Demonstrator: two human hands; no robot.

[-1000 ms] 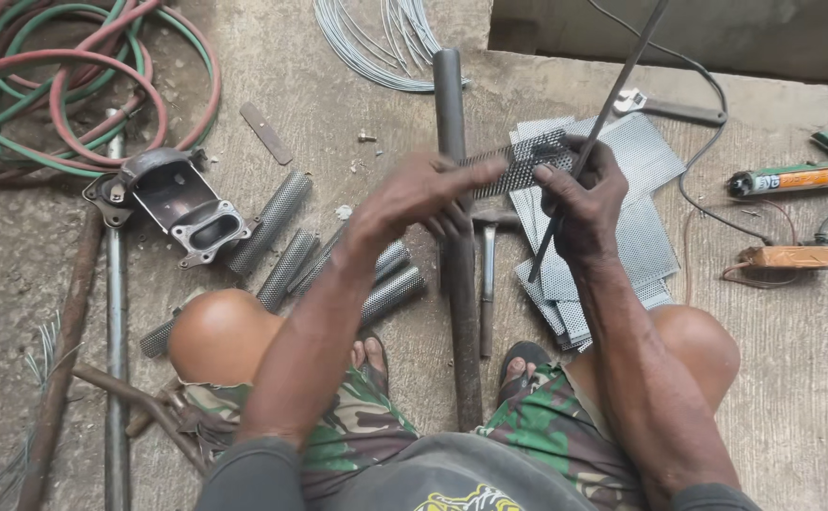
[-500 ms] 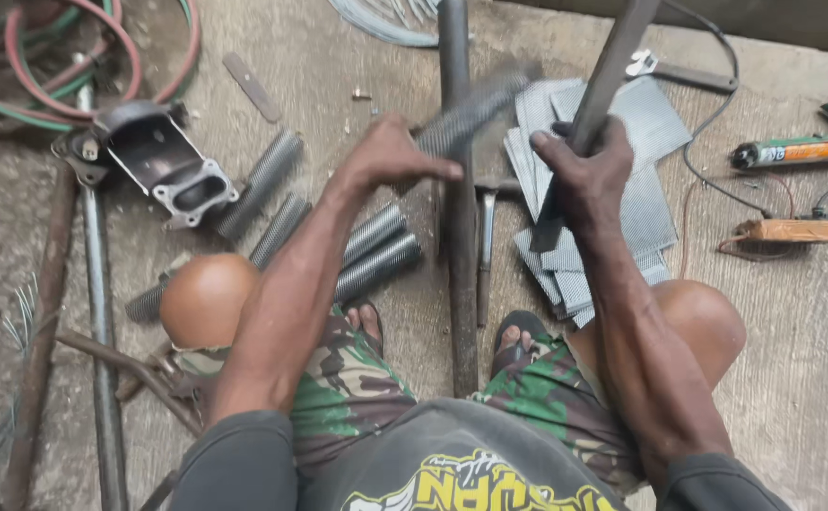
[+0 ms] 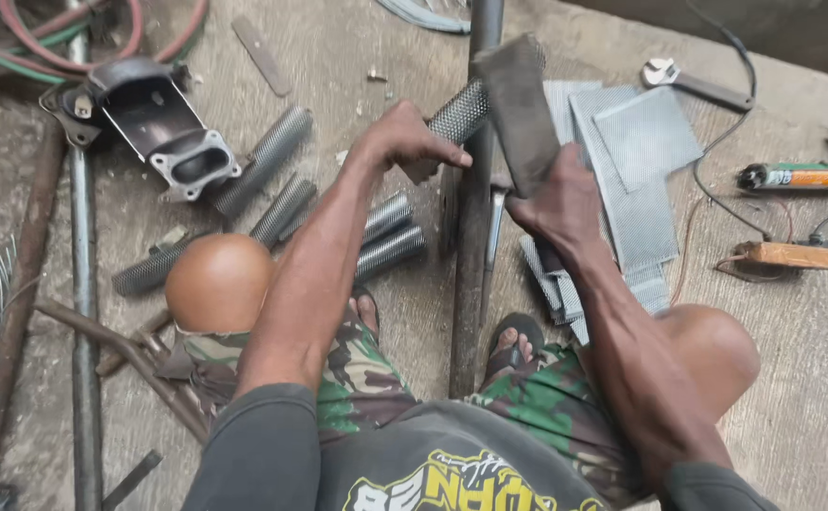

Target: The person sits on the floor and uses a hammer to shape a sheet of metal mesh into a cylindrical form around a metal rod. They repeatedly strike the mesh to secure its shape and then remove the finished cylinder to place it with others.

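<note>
While several mesh tubes [image 3: 390, 237] lie rolled on the concrete floor [image 3: 357, 57], another is being formed.
Left hand [image 3: 404, 142] grips a perforated roll [image 3: 459, 112] on the upright pipe [image 3: 470, 246]; right hand [image 3: 556, 203] clutches a flat bar [image 3: 518, 109] above it. Flat sheets [image 3: 636, 170] wait toward the floor's right edge.
</note>
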